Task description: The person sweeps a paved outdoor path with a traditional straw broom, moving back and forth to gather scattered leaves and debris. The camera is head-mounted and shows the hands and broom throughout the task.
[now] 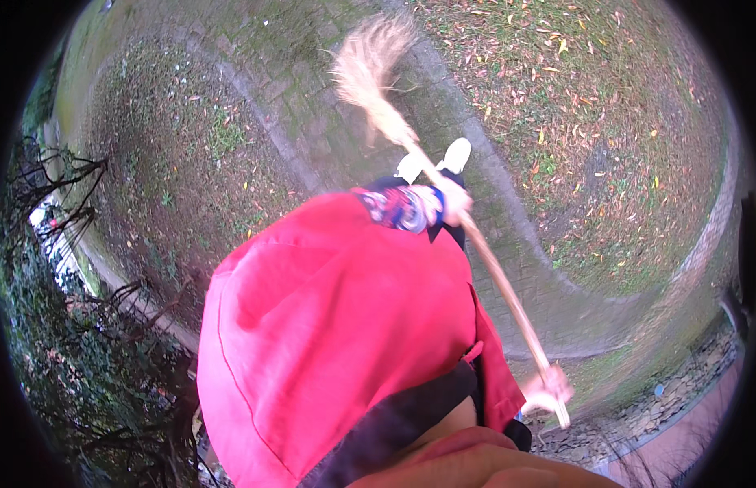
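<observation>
A long-handled straw broom (503,271) lies across the view from upper middle to lower right. Its pale, fanned bristle head (375,64) is over the mossy brick path (304,79); the picture does not settle whether it touches the ground. My left hand (456,204) is closed around the lower part of the wooden handle, below a patterned sleeve cover (408,208). Close to the handle's top end, my right hand (550,387) grips it, somewhat blurred. My white shoes (456,155) stand on the path, just behind the bristles. My red jacket (347,287) hides much of the ground.
Pale stone kerbs (487,152) edge the path. Grass with scattered fallen leaves (573,122) spreads to the right, and a sparser dirt patch (189,134) to the left. Dark branches and foliage (91,366) fill the lower left. A rough stone border (677,390) runs along the lower right.
</observation>
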{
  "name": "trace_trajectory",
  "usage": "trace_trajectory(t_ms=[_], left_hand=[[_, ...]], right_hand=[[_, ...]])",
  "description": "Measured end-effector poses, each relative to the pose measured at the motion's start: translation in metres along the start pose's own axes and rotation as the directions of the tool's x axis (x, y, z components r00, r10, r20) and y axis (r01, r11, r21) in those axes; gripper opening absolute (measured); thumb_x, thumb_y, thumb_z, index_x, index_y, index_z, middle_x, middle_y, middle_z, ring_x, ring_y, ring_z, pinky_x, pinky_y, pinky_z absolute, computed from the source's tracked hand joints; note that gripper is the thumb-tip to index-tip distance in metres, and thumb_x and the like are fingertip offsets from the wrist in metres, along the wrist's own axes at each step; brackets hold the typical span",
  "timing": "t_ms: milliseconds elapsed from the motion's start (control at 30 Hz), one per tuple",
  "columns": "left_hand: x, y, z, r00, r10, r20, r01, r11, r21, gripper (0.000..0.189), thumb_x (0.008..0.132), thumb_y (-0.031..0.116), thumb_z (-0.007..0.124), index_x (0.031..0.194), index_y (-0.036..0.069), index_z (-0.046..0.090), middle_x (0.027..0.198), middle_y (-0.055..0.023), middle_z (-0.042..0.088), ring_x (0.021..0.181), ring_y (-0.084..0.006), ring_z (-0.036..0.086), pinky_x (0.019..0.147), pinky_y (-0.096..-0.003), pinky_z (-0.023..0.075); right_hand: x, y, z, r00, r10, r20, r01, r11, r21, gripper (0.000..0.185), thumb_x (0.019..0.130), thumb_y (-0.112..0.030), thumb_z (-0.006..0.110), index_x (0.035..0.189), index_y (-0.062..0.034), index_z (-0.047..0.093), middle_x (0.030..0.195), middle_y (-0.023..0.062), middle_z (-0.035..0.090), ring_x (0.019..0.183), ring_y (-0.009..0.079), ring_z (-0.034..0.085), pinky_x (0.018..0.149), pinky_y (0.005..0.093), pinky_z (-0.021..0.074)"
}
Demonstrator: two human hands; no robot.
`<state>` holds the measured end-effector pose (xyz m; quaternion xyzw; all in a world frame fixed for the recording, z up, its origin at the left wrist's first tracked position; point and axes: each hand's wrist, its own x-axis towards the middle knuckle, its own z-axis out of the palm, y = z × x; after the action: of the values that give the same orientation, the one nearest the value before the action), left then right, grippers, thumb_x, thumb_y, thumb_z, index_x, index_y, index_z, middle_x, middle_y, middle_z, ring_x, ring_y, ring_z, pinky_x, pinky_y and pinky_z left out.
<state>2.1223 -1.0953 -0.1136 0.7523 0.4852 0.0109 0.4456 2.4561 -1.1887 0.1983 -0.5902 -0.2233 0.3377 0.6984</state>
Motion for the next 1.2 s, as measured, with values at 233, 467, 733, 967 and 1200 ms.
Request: trace_trajectory(t_ms=[233, 467, 733, 967, 1200], left_hand=[[-0.028, -0.164, -0.131, 0.928, -0.372, 0.004, 0.352, 0.881, 0.318, 0.017, 0.062, 0.027, 0.071, 0.075, 0.016, 0.071, 0.07, -0.0091, 0.067, 0.07, -0.0286, 0.067, 0.065, -0.041, 0.0536], [0.098, 0.001, -0.184, 0.994, -0.047, -0.1, 0.055, 0.995, 0.085, 0.01, 0.056, 0.023, 0.064, 0.062, 0.016, 0.064, 0.057, -0.0071, 0.06, 0.059, -0.0297, 0.063, 0.058, -0.0434, 0.0508], [0.121, -0.109, -0.182, 0.938, -0.304, -0.165, 0.296, 0.953, -0.069, 0.016, 0.062, 0.03, 0.067, 0.066, 0.015, 0.067, 0.063, -0.0089, 0.063, 0.066, -0.0296, 0.066, 0.061, -0.0428, 0.0522], [0.099, -0.103, -0.31, 0.654, -0.459, -0.602, 0.455, 0.874, -0.172, 0.012, 0.066, 0.029, 0.066, 0.067, 0.018, 0.061, 0.063, -0.0025, 0.06, 0.068, -0.024, 0.062, 0.072, -0.0376, 0.0446], [0.016, -0.074, -0.225, 0.364, -0.852, -0.376, 0.536, 0.522, -0.664, 0.01, 0.063, 0.02, 0.061, 0.072, 0.015, 0.064, 0.067, -0.0113, 0.063, 0.065, -0.0325, 0.063, 0.059, -0.0454, 0.0501]], right_hand=[[0.027, 0.175, 0.129, 0.925, 0.38, 0.027, -0.365, 0.865, 0.344, 0.04, 0.09, -0.016, 0.041, 0.051, -0.0181, 0.029, 0.044, -0.0044, 0.025, 0.037, 0.008, 0.023, 0.041, 0.0247, 0.0248], [0.169, 0.013, 0.138, 0.928, 0.239, -0.287, -0.129, 0.927, 0.353, 0.035, 0.09, -0.012, 0.042, 0.058, -0.0174, 0.027, 0.049, -0.0033, 0.024, 0.039, 0.0094, 0.021, 0.04, 0.025, 0.0219], [0.226, 0.111, 0.238, 0.937, 0.348, 0.015, -0.342, 0.911, 0.232, 0.04, 0.09, -0.021, 0.043, 0.054, -0.0194, 0.025, 0.045, -0.0055, 0.022, 0.038, 0.0079, 0.021, 0.041, 0.0241, 0.0227], [0.339, 0.08, 0.448, 0.631, 0.224, 0.743, -0.544, 0.81, 0.218, 0.044, 0.095, -0.019, 0.04, 0.054, -0.0176, 0.027, 0.046, -0.0045, 0.024, 0.039, 0.0077, 0.017, 0.041, 0.022, 0.0221], [0.24, 0.119, 0.681, -0.015, 0.344, 0.939, -0.703, 0.664, -0.255, 0.031, 0.095, -0.024, 0.046, 0.066, -0.0136, 0.04, 0.05, -0.0057, 0.027, 0.038, 0.008, 0.022, 0.04, 0.0218, 0.0241]])
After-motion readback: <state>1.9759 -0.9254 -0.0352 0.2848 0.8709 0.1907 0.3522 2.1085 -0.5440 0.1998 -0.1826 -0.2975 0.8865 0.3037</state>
